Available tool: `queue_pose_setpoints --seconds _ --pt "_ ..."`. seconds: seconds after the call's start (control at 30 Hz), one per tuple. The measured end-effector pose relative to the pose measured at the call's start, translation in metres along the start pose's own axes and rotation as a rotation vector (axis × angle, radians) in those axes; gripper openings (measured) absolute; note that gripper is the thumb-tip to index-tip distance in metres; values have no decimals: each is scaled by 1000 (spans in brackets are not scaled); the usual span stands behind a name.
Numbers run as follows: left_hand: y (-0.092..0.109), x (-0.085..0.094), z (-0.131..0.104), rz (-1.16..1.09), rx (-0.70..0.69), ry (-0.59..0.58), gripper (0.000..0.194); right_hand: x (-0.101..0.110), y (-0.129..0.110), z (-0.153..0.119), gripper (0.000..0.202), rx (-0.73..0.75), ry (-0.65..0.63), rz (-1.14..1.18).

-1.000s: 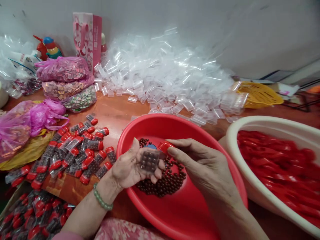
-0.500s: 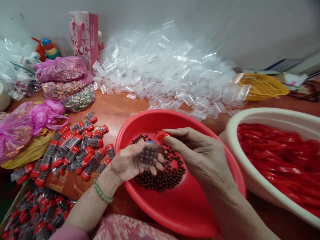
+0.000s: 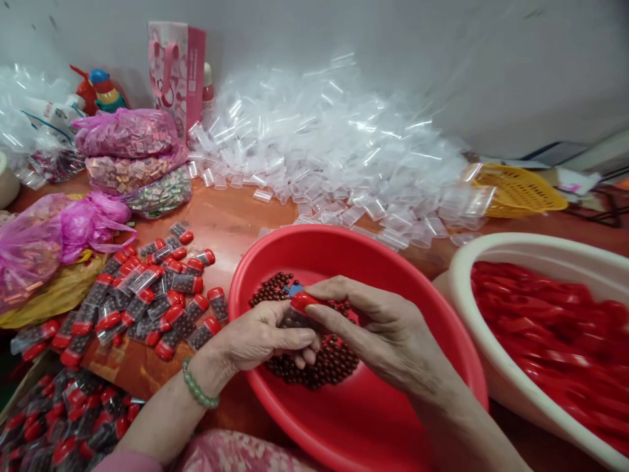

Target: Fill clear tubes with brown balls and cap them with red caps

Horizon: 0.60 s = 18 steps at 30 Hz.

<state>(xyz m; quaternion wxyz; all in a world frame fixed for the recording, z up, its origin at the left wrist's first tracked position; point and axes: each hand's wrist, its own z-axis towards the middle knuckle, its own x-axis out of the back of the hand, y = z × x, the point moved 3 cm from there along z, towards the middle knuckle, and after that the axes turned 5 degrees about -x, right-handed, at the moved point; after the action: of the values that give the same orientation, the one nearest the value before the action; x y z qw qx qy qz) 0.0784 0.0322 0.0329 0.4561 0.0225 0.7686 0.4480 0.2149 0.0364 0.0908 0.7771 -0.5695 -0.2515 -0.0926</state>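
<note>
Over the red basin point(image 3: 413, 419), my left hand point(image 3: 265, 337) is closed round a small clear plastic case point(image 3: 293, 319) filled with dark balls; the fingers hide most of it. My right hand point(image 3: 378, 321) pinches a red cap point(image 3: 302, 301) between thumb and fingers, at the upper end of the case. Whether the cap is fully seated cannot be made out. Beneath the hands, loose dark brown balls point(image 3: 324, 367) lie in the basin, with a small blue piece point(image 3: 295, 288) among them.
Red-capped filled cases point(image 3: 147, 282) lie heaped on the table at left, more in a box point(image 3: 63, 419) below. Clear empty cases point(image 3: 334, 144) are piled along the wall. A white tub point(image 3: 462, 282) of red caps stands right. Pink bags point(image 3: 128, 134) and a yellow basket point(image 3: 521, 190) sit behind.
My right hand has brought the red cap down and left onto the case's end. My left hand has turned and closed its fingers round the case, which was lying across the open fingers.
</note>
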Motion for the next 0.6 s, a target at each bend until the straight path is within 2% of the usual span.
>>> queue_pose_setpoints --seconds 0.13,0.3,0.43,0.6 --pt "0 1 -1 -39 36 10 44 0 -2 -7 12 109 -33 -162" --pt "-3 1 3 -141 59 45 42 -13 0 -16 64 241 -42 -537" --pt "-8 1 6 -190 70 48 45 -24 4 -16 58 373 63 -690" --pt "-9 -2 6 -164 95 9 49 -26 4 -17 62 465 133 -679"
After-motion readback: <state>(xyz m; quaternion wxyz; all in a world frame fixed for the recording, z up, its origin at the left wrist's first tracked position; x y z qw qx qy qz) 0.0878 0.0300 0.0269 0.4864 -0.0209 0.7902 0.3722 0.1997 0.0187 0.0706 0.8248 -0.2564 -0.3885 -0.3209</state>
